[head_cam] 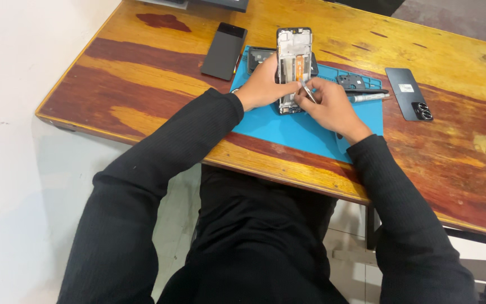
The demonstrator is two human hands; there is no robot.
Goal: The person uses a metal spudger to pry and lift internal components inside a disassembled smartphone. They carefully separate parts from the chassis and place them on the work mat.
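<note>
The left hand [264, 85] reaches in from the left and its fingers are closed around the side of an opened phone [293, 67]. The phone has its back off, so its inside parts show, and it rests on a blue mat [288, 126] on the wooden counter [142, 73]. The right hand [328, 106] comes in from the right with its wrist bent. Its fingers pinch small metal tweezers [309, 92], and the tip touches the lower part of the phone. Both arms wear black sleeves. A dark phone [224, 51] lies to the left of the mat. A black back cover [409, 94] lies to the right. A pen-like tool [368, 97] rests on the mat near the right hand.
</note>
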